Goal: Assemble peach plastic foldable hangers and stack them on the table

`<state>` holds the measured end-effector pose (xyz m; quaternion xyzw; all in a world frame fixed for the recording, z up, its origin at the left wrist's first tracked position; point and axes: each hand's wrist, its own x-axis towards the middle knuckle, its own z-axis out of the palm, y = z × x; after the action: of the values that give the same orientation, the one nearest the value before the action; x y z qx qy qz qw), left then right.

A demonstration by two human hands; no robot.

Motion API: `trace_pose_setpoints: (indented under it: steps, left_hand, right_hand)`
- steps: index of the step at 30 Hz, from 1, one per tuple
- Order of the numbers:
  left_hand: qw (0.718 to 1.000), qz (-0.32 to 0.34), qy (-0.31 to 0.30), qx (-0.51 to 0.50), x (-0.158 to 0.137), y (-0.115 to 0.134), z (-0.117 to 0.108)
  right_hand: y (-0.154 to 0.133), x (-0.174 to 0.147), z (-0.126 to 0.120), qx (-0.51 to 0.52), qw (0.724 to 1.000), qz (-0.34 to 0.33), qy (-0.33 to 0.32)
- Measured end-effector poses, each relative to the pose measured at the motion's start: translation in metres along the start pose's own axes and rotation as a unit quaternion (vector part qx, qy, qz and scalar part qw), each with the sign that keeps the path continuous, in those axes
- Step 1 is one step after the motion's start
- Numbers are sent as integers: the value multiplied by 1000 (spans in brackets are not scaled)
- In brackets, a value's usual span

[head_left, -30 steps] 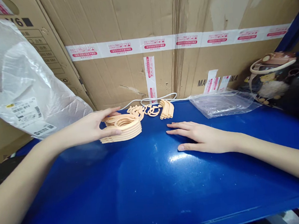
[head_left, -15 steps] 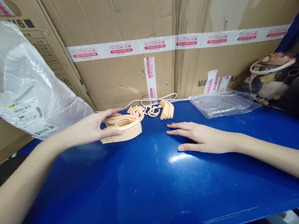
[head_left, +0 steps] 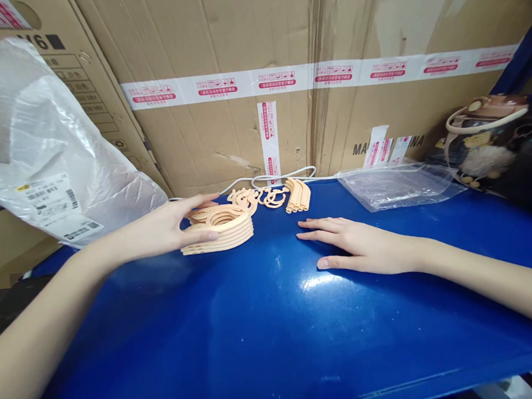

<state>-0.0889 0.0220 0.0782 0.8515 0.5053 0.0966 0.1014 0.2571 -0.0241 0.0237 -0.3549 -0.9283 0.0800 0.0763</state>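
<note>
My left hand (head_left: pixel 175 229) grips the left end of a stack of beige plastic hanger pieces (head_left: pixel 232 236), thumb on the near side and fingers at the back. The pieces are curved, with a round opening in the top one, and the stack lies on the blue table (head_left: pixel 259 336). Just behind it are loose beige hooks (head_left: pixel 273 197). Beside these sits a small bundle of short curved beige tubes (head_left: pixel 298 195). My right hand (head_left: pixel 356 244) is open and holds nothing, its fingers spread low over the table, right of the stack and nearer than the tubes.
A white plastic mailing bag (head_left: pixel 42 144) with a label leans at the left. Large taped cardboard boxes (head_left: pixel 222 129) stand behind the table. A white cable (head_left: pixel 241 182) runs along the back edge. A clear plastic bag (head_left: pixel 395 188) and a dark cup with a handle (head_left: pixel 480 143) are at the right.
</note>
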Motion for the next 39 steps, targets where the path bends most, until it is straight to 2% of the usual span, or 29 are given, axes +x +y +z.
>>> trace_pose_setpoints:
  steps: [7, 13, 18, 23, 39]
  left_hand:
    - [1000, -8, 6, -19, 2, -4, 1]
    - [995, -39, 40, -86, 3, -20, -10]
    - [997, -62, 6, -52, 0, -35, -18]
    - [997, -52, -2, -50, 1, -42, -15]
    - [998, -40, 10, -50, 2, -46, -15]
  right_hand:
    - [0, 0, 0, 14, 1000, -1, 6]
    - [-1, 0, -1, 22, 1000, -5, 7]
    - [-2, 0, 0, 14, 1000, -3, 7]
    - [-2, 1, 0, 8, 1000, 0, 5]
    - [-2, 0, 0, 19, 1000, -2, 13]
